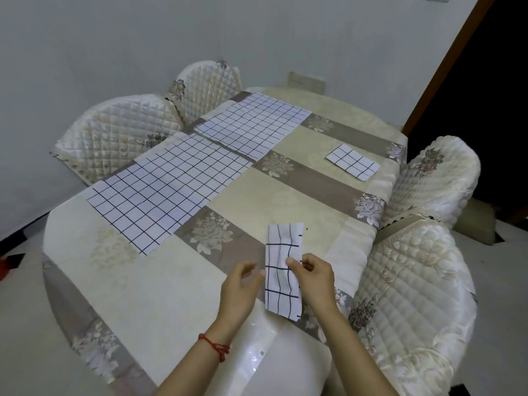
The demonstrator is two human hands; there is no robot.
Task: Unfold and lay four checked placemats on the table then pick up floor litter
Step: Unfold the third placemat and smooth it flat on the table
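Observation:
Two white checked placemats lie unfolded along the table's left side, a near one [168,190] and a far one [254,124]. A third, folded small [353,162], lies near the right edge. A fourth placemat, partly unfolded into a long strip [281,278], hangs above the table's near right part. My right hand [315,278] pinches its right edge between thumb and fingers. My left hand [243,287] is at the strip's left edge with loosely curled fingers, the fingertips touching the edge.
The table [143,295] wears a beige cloth with grey floral bands. Quilted chairs stand at the left [114,132], far left [205,87] and right [420,295]. A white chair back [274,361] is just below my arms. A dark doorway [485,95] opens at the right.

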